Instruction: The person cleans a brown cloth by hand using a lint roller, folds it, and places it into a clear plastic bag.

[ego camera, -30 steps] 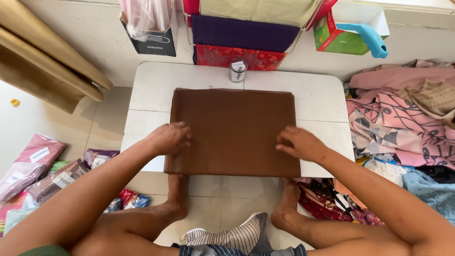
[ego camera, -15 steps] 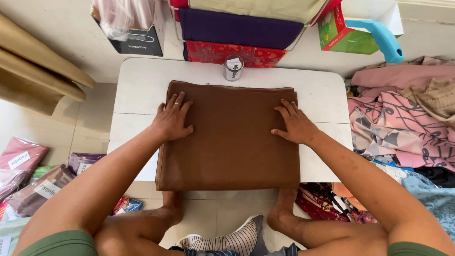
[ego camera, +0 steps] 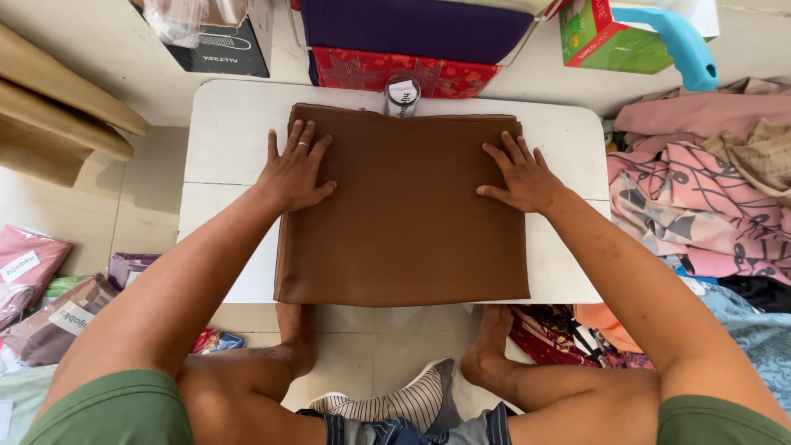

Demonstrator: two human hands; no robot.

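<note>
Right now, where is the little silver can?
In the head view, the little silver can stands at the white table's far edge, just behind the folded brown cloth.

Green short sleeves on both arms; bare forearms and bare feet. Thin ring on one finger of left hand (ego camera: 295, 175). No ring on right hand (ego camera: 521, 176).

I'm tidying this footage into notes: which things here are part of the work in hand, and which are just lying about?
In hand:
left hand and right hand, both flat on the folded brown cloth
white table under it

Lying about:
small tin at the cloth's far edge
red box
green box
pink patterned fabric
packets on the floor
</note>
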